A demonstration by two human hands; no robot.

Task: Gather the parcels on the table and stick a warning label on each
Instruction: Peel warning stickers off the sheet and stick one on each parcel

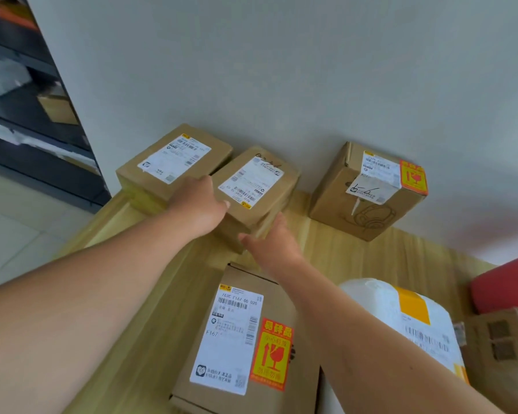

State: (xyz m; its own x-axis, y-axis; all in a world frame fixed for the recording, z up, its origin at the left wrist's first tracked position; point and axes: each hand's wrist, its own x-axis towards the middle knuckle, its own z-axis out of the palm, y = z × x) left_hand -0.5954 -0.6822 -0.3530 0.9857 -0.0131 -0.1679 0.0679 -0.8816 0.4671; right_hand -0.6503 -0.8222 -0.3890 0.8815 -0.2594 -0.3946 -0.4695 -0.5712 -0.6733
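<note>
Roughly, the job looks part done. The near box [245, 339] and the right box [368, 189] each carry a red warning label [271, 354]. The left box [174, 162], the middle box [257, 180] and the white bag [371, 303] show none. The middle box sits on the tabletop [341, 252] by the wall. The right hand [269, 240] lies straight-fingered against its near side. The left hand [198, 201] rests at its left edge, fingers hidden, so its grip cannot be told.
</note>
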